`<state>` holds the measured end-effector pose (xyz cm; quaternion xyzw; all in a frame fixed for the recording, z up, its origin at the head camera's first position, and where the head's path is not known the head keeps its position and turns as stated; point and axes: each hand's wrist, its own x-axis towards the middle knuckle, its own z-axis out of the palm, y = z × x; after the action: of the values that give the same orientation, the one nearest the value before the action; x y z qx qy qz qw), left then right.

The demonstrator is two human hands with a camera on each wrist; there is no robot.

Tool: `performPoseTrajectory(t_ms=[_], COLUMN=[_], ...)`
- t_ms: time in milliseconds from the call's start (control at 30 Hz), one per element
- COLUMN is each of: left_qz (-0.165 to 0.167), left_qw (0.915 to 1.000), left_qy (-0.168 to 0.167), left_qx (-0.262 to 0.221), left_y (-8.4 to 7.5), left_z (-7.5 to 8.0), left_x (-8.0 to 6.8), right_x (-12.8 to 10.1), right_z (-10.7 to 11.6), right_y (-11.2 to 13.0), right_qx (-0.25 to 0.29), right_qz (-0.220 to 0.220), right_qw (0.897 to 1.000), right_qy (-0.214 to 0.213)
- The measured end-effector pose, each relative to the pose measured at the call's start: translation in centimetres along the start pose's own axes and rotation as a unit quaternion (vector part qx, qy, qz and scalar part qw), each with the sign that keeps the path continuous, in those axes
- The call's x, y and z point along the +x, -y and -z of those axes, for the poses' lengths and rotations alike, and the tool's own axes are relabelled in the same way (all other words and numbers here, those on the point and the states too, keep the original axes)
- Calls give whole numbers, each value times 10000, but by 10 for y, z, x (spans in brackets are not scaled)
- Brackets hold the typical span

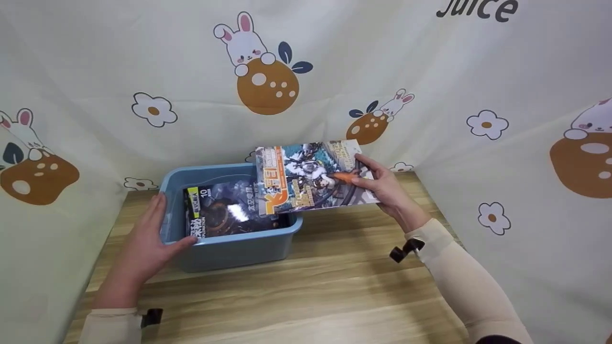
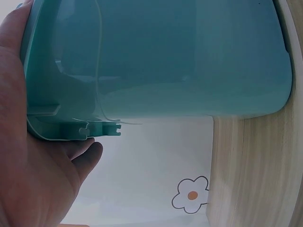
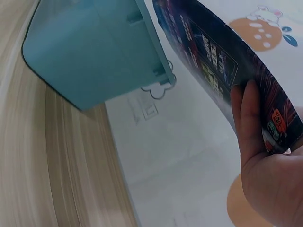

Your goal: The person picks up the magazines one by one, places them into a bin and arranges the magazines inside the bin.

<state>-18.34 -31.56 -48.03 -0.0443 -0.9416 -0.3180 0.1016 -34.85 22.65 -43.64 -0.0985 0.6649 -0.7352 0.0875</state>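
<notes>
Over the blue bin (image 1: pixel 229 248), we are pinching a magazine (image 1: pixel 306 177) by its far edge with our right hand (image 1: pixel 387 191); thin and floppy, it likely wants edge support. Our left hand (image 1: pixel 143 243) is lying flat, steadying the bin's side on the surface (image 1: pixel 311 291).

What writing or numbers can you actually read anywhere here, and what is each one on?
"Juice" (top cut off): printed on the patterned backdrop cloth.
"10": on the dark magazine lying in the blue bin.
Yellow tab and white characters down that magazine's left edge: too small to read.
Large orange title and other cover text on the colourful magazine that the right hand holds: blurred, unreadable.
</notes>
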Motion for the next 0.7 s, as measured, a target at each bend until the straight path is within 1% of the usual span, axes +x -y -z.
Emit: performPoseTrajectory(t_ms=[100,467,700], left_qz=[30,39,56], left_qw=[10000,10000,10000], left_qy=[20,-19,7], left_qx=[7,27,69], left_y=[-1,0,-1], left_z=[0,0,0], left_x=[0,-1,0], right_x=[3,10,11], right_z=[-8,-29,-43], right_y=[0,1,1], right_qx=[29,-34,15], right_qz=[-81,-114,-45], right_qw=[10000,9998,9998], right_qy=[35,179,188])
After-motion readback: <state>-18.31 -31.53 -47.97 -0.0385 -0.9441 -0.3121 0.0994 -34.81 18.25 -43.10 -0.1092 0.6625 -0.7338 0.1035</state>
